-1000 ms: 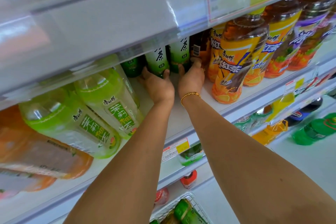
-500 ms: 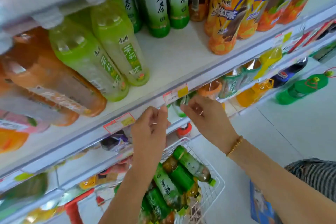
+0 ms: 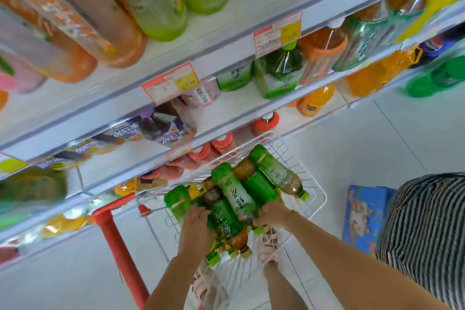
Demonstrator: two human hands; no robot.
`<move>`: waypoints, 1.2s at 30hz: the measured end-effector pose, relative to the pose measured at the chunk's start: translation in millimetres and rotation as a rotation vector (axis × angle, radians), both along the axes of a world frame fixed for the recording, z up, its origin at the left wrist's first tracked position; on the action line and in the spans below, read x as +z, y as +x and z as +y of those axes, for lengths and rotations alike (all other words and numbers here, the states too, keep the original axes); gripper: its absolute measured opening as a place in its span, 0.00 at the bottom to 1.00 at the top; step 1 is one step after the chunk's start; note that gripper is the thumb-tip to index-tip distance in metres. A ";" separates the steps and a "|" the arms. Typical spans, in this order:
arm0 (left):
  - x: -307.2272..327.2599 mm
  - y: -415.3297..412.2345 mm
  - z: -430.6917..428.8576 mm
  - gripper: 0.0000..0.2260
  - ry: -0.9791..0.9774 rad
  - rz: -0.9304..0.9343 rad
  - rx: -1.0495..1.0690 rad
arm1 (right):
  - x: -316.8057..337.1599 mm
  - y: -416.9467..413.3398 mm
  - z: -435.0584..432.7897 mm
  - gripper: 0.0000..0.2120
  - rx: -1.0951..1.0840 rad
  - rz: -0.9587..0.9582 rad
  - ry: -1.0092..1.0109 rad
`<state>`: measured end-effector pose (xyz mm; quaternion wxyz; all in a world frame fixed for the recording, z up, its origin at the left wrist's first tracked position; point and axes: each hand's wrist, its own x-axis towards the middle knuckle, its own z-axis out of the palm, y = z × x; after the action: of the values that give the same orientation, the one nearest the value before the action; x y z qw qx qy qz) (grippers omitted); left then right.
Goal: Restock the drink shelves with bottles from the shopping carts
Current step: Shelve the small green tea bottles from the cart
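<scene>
A white wire shopping cart [image 3: 319,191] stands below the shelves and holds several green tea bottles [image 3: 274,171] lying on their sides. My left hand [image 3: 195,230] reaches down into the cart, its fingers curled against a dark green bottle [image 3: 225,221]. On the other side, my right hand [image 3: 271,212] wraps the lower end of a bottle with a pale green label [image 3: 235,194]. The drink shelf [image 3: 226,33] above carries large light green bottles [image 3: 161,7] and orange bottles [image 3: 100,27]; its front is bare.
The cart's red post [image 3: 118,244] stands to the left of my arms. A blue box [image 3: 364,216] lies on the pale floor to the right, beside striped clothing [image 3: 427,229]. Lower shelves [image 3: 251,106] hold mixed drinks, and my sandalled feet [image 3: 269,246] show through the cart wire.
Both hands left the green bottles at the back of the upper shelf, dropped past the shelf edge and now grip bottles in the cart. The view swung downward.
</scene>
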<state>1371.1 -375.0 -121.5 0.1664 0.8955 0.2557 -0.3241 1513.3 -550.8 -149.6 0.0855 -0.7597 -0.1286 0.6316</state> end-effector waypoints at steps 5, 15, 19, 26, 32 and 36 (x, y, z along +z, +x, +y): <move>-0.4 -2.2 6.6 0.25 -0.130 -0.119 0.117 | -16.7 -33.6 9.1 0.24 -0.176 0.009 -0.023; 8.6 40.1 15.8 0.35 -0.308 -0.025 0.326 | 61.1 -1.1 -12.9 0.12 -0.312 -0.451 0.242; 26.1 69.1 13.5 0.40 -0.409 -0.065 0.110 | 105.8 33.9 6.6 0.12 -0.060 -0.536 0.452; 74.0 85.9 26.8 0.25 -0.872 -0.063 0.186 | 183.6 84.8 36.1 0.11 0.157 -0.434 0.783; 118.7 54.7 45.1 0.26 -0.882 -0.231 0.360 | 205.7 88.9 56.9 0.09 -0.161 -0.163 0.937; 134.8 30.8 72.5 0.26 -0.741 -0.371 0.453 | 190.2 60.5 84.0 0.10 -0.590 0.002 0.978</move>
<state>1401.9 -302.5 13.3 0.5840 0.7403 0.2778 -0.1836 1573.9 -466.8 40.6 0.5999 -0.6349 -0.1883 0.4490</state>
